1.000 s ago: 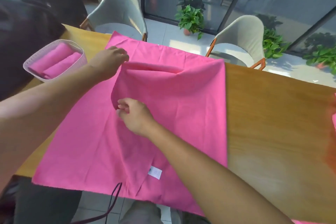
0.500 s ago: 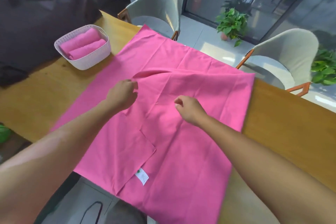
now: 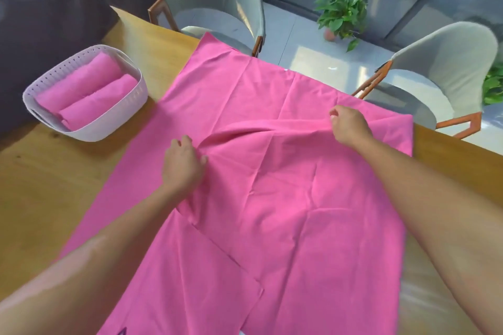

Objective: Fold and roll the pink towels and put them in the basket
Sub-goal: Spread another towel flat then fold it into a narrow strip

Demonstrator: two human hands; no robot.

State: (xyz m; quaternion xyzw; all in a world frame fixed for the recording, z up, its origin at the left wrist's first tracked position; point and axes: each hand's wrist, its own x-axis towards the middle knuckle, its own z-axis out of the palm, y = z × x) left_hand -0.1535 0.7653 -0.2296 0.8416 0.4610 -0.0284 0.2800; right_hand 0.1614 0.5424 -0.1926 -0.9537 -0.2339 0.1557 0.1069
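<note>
A large pink towel (image 3: 285, 198) lies spread over the wooden table (image 3: 54, 198), with one flap folded across it. My left hand (image 3: 183, 163) sits on the cloth left of centre, fingers curled into a bunched ridge of fabric. Further right and farther back, my right hand (image 3: 349, 124) pinches the same raised ridge. A white perforated basket (image 3: 128, 114) stands at the left with two rolled pink towels (image 3: 89, 92) inside.
Two grey chairs (image 3: 217, 0) (image 3: 449, 62) stand along the far table edge. A potted green plant (image 3: 343, 11) sits on the floor behind them. A dark shape fills the top left corner. Bare wood shows at the left and right.
My hands have moved apart along the fold, the right one sliding toward the towel's right edge. The camera view has shifted, bringing the basket closer.
</note>
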